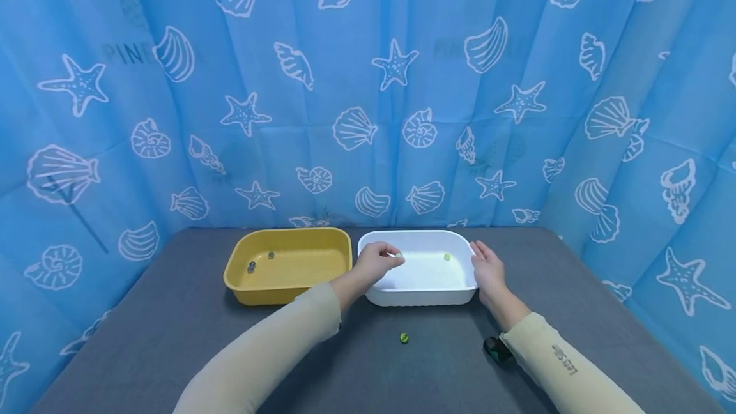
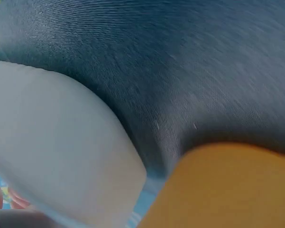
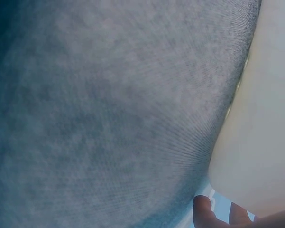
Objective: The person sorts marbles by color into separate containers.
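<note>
My left hand reaches over the left part of a white plastic basin. Its thumb and fingertips pinch a small pale-green piece, whose exact kind I cannot tell. In the left wrist view, fingers show past the basin wall beside a yellow-green spot. My right hand holds the basin's right rim; some of its fingertips show near the outer wall in the right wrist view. Inside the basin lies a small yellow-green piece. A round green piece with a dark mark lies on the table in front.
A yellow basin stands left of the white one, with small grey round pieces inside. The grey tablecloth runs back to a blue shell-print curtain. A dark band sits at the right sleeve cuff.
</note>
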The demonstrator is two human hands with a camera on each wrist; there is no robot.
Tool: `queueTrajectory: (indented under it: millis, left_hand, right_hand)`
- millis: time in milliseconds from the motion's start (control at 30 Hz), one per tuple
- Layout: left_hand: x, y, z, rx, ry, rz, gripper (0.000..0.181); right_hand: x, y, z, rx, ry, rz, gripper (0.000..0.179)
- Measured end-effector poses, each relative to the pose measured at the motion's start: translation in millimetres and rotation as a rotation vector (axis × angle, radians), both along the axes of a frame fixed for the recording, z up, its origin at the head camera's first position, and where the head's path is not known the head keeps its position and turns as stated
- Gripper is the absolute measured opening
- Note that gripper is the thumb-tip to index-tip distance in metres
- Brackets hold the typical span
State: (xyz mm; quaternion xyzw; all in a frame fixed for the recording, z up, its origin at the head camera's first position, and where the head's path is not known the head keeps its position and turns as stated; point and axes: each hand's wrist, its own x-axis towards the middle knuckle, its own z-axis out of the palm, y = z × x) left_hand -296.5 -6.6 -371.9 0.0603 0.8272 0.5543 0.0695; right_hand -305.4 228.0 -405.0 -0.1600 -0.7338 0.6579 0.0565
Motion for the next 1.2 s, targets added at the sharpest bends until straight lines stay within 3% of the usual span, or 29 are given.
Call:
queueTrajectory:
  millis: [200, 367, 700, 1200]
  left_hand:
    - [-16.3, 11.1, -9.4, -0.024, -0.076, 0.066, 0.018]
    - [-28.5, 18.2, -16.3, -0.111, -0.126, 0.067, 0.015]
    - [-37.8, 27.4, -30.0, -0.246, -0.266, 0.077, 0.01]
    - [-38.2, 29.4, -32.2, -0.376, -0.24, 0.041, 0.007]
  right_hand:
    - [0.6, 0, 0.8, 0.007, -0.001, 0.008, 0.051]
    - [1.9, 0, 2.3, 0.009, 0.004, 0.016, 0.051]
    - [1.4, 0, 2.0, 0.004, 0.0, 0.009, 0.051]
    - [2.4, 0, 2.9, 0.01, -0.012, 0.012, 0.051]
